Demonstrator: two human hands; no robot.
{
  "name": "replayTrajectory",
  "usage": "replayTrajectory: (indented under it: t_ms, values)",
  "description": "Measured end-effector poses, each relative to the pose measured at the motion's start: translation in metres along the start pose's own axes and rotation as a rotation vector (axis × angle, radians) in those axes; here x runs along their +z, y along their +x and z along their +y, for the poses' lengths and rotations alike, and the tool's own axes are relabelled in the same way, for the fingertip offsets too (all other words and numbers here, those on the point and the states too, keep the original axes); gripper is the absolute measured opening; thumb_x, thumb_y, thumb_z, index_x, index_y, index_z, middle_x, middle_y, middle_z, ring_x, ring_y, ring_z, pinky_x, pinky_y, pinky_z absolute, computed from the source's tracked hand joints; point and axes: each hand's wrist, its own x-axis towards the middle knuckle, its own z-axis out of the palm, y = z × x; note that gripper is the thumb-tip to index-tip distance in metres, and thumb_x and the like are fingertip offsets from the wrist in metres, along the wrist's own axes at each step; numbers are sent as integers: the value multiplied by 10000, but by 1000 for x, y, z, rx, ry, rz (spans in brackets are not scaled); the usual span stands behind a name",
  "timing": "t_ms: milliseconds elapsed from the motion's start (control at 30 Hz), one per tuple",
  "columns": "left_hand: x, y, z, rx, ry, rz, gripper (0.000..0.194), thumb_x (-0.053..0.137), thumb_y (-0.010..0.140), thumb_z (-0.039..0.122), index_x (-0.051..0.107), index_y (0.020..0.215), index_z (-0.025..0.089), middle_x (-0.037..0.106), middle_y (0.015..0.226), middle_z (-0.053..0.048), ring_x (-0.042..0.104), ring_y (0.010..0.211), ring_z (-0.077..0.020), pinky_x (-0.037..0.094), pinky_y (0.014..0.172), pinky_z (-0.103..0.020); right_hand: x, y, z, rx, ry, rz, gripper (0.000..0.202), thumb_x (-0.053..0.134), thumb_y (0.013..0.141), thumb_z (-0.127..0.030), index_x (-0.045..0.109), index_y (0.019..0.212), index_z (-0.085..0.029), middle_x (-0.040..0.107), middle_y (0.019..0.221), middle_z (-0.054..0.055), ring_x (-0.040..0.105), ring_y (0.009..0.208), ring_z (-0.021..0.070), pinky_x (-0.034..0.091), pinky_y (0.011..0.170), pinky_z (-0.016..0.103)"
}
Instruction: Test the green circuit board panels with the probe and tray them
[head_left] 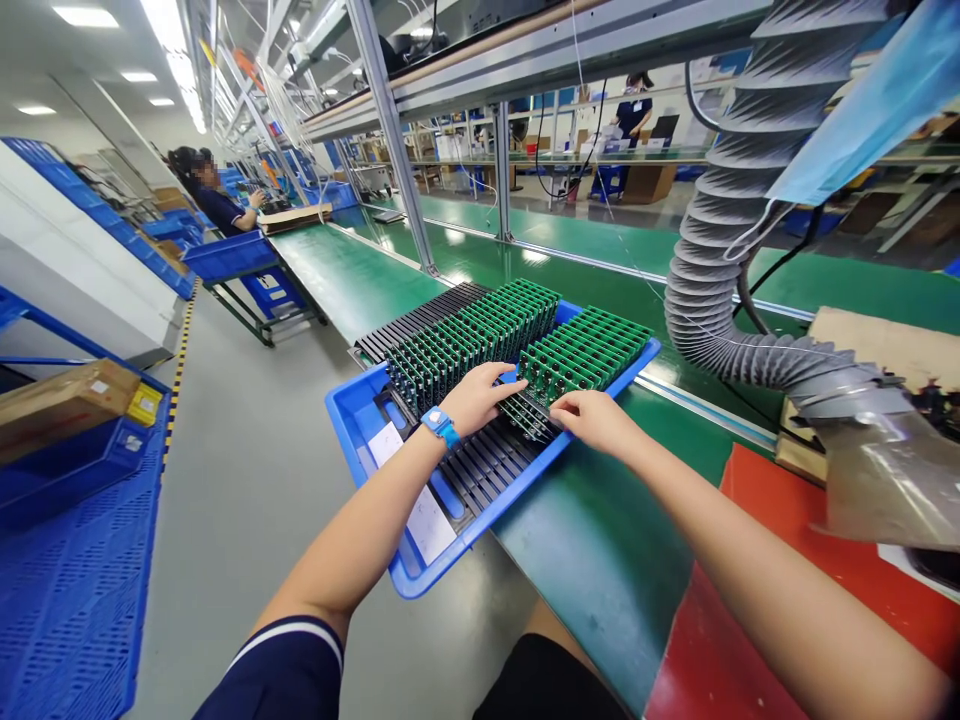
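Note:
A blue plastic tray (450, 555) holds a black slotted rack (491, 460) with green circuit boards standing upright in rows. One long row of boards (472, 335) fills the left side, and a shorter row (592, 345) stands on the right. My left hand (480, 396), with a blue wrist strap, reaches over the rack with fingers stretched, the tips at the near end of the right row. My right hand (596, 420) pinches the right edge of a tilted circuit board (529, 415) there. Several boards lean together between my hands.
A white sheet (424, 510) lies in the tray's near left part. The tray rests on a green workbench (600, 540), overhanging its left edge. A grey flexible duct (709, 270) hangs at right above a red mat (795, 560). A co-worker (217, 195) sits far left.

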Motion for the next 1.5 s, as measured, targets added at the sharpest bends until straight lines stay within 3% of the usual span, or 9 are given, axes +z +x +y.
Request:
replayTrajectory:
  t_ms: [133, 233, 367, 567, 667, 800, 1067, 1300, 1500]
  values:
    - [3, -1, 0, -35, -7, 59, 735, 532, 702, -53, 487, 1376, 238, 507, 1315, -130, 537, 1222, -280, 507, 1001, -497, -1, 0, 0, -16, 29, -14, 263, 540, 971, -315, 759, 897, -190, 738, 739, 0, 676, 680, 156, 479, 627, 226]
    - [2, 0, 0, -30, -22, 66, 647, 538, 737, -25, 502, 1336, 215, 550, 1277, -114, 559, 1200, -251, 511, 1014, -465, -4, 0, -3, -13, 0, -2, 216, 577, 954, -286, 761, 876, -204, 734, 724, -10, 674, 674, 153, 472, 631, 219]
    - [-2, 1, -2, -8, -32, 50, 452, 538, 769, 4, 583, 1183, 180, 582, 1291, -119, 535, 1251, -263, 475, 1059, -495, -2, 0, -3, 36, -114, 123, 257, 526, 972, -212, 739, 835, -168, 737, 804, 63, 684, 774, 204, 459, 681, 257]
    - [-19, -2, -7, 17, -52, -10, 450, 483, 679, -47, 633, 1032, 189, 684, 1022, -53, 617, 1021, -212, 515, 959, -413, 0, -10, -1, 26, -197, 284, 262, 496, 989, -233, 712, 923, -100, 680, 1019, 198, 639, 983, 308, 446, 773, 336]
    - [-31, -7, -9, 3, -61, -5, 484, 445, 661, -60, 642, 1023, 192, 682, 1032, -48, 600, 1040, -209, 491, 980, -412, -1, -13, -6, -80, -101, 212, 207, 552, 975, -262, 729, 938, -160, 705, 1009, 121, 647, 973, 249, 462, 814, 305]
    - [-33, -11, -10, 3, -89, -15, 458, 480, 705, -47, 654, 1049, 199, 695, 1028, -33, 623, 1006, -192, 510, 955, -380, 1, -10, -12, -196, 104, 7, 128, 634, 928, -275, 752, 951, -232, 755, 934, 6, 686, 820, 160, 508, 755, 236]
    - [-10, -9, -19, -61, -82, 100, 404, 614, 865, 108, 632, 1238, 261, 531, 1395, -121, 528, 1267, -268, 475, 1031, -522, 3, 2, 4, -42, 329, -71, 184, 605, 921, -200, 764, 1009, -166, 759, 780, 21, 705, 664, 162, 565, 587, 244]
    - [-9, -14, -25, -39, -102, 107, 368, 518, 896, 83, 691, 1165, 265, 589, 1345, -111, 598, 1173, -233, 509, 990, -482, 7, -3, 0, 78, 221, 158, 257, 525, 959, -187, 756, 850, -154, 733, 716, 65, 712, 703, 208, 542, 704, 298]
    - [-17, -15, -27, -10, -150, 45, 381, 536, 822, 17, 740, 1046, 248, 717, 996, -42, 666, 920, -161, 554, 880, -338, 6, -8, 2, 78, 91, 255, 278, 499, 955, -204, 720, 788, -181, 715, 695, 61, 698, 725, 232, 491, 740, 306]
